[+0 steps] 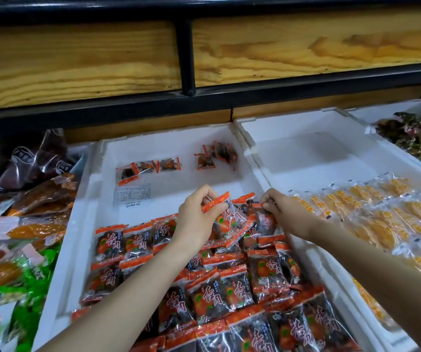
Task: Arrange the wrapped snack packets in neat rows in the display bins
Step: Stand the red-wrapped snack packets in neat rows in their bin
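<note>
Crinkly clear film, orange-sealed: dark snack packets (212, 298) lie in rows nearest, in the white foam display bin (82, 250). Left hand (199, 212) pinches one packet's orange top seal (215, 201); right hand (284, 212) nips the neighbouring packet's corner (262, 219). Likely light, limp, slippery; the flat seals suit pinching. Beyond both grips, stray packets (168, 164) sit loose.

- Snack packets (229, 295) lying in rows in the middle bin (82, 224), near end.
- Loose packets (204, 158) lying at its far end.
- Neighbouring bin (306, 148) sitting right.
</note>
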Demonstrator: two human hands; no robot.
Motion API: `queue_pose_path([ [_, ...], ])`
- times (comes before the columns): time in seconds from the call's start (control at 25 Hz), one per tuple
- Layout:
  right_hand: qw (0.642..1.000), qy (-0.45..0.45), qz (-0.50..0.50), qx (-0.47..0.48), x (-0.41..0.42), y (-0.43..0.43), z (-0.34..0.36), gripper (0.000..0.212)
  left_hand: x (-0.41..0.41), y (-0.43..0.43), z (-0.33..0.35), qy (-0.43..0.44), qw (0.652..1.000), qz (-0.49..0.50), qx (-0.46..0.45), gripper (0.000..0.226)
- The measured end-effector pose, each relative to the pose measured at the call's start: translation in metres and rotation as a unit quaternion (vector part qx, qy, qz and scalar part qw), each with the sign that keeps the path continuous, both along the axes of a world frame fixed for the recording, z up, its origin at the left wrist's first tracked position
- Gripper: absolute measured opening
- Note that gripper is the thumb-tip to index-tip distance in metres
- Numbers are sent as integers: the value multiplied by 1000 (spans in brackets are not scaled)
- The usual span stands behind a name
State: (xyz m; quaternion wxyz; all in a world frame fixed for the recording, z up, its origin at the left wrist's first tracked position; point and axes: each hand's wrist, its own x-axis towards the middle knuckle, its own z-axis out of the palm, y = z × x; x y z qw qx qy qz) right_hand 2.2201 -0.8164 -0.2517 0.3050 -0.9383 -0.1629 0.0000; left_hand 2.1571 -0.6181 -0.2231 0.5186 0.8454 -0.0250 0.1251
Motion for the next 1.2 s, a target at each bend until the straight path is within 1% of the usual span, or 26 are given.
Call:
queue_pose_path([
  [0.08,999,-17,-17,-46,-3,2,-2,10,0,-1,-3,7,1000,0,3,22],
  [0.16,993,-65,-33,-91,-11,6,5,21,1,-3,-4,8,1000,0,21,22],
  [0.2,994,-86,-28,-65,-17,8,10,26,1,-4,-5,12,1000,-3,23,22],
  [0.24,997,-83,-6,4,-24,11,16,28,1,-5,-5,18,1000,-11,15,21],
  [0.28,994,-40,23,95,-32,15,22,29,1,-6,-4,25,999,-23,-2,21],
  [0.32,988,17,53,147,-40,20,28,34,0,-8,-3,30,999,-33,-17,20],
  [0.36,984,53,81,150,-45,24,32,41,-1,-10,-2,28,999,-37,-26,20],
  [0.4,986,63,94,122,-48,27,31,47,-2,-12,-1,23,999,-35,-23,21],
  [0.44,988,56,90,109,-48,28,29,46,-3,-15,1,21,999,-31,-22,20],
  [0.48,987,56,75,129,-47,29,27,41,-2,-18,2,30,999,-32,-27,18],
  [0.52,978,77,61,183,-47,31,27,36,-3,-20,4,52,997,-37,-38,17],
  [0.56,962,110,47,244,-46,31,25,33,-2,-20,3,87,994,-51,-52,18],
  [0.6,948,138,34,285,-44,31,23,32,-2,-19,3,132,985,-78,-78,17],
  [0.64,947,138,21,289,-43,32,22,32,-2,-18,1,175,974,-108,-97,12],
  [0.68,959,118,4,257,-41,33,20,32,-2,-16,-2,207,965,-134,-89,8],
  [0.72,974,84,-11,211,-40,34,18,31,-1,-12,-6,209,965,-151,-45,15],
  [0.76,983,48,-22,174,-39,35,17,28,2,-8,-10,193,969,-152,4,22],
  [0.84,987,34,-40,154,-37,35,19,27,7,0,-12,122,984,-108,78,34],
  [0.88,988,42,-44,143,-36,34,18,30,10,5,-13,91,986,-86,106,34],
  [0.92,993,42,-44,104,-37,33,18,35,12,8,-12,60,985,-73,141,30],
  [0.96,998,36,-39,39,-39,33,17,39,13,12,-14,38,979,-72,189,25],
  [1.0,999,25,-32,-25,-42,33,17,43,11,14,-14,20,966,-80,244,23],
  [1.04,997,5,-30,-73,-45,33,16,47,9,15,-16,12,948,-93,304,27],
  [1.12,993,-48,-12,-106,-48,33,15,61,0,17,-17,13,903,-130,410,46],
  [1.16,991,-66,8,-115,-47,32,15,68,-3,18,-18,20,879,-145,453,57],
  [1.2,989,-72,35,-124,-45,31,14,70,-5,19,-18,27,864,-157,477,65],
])
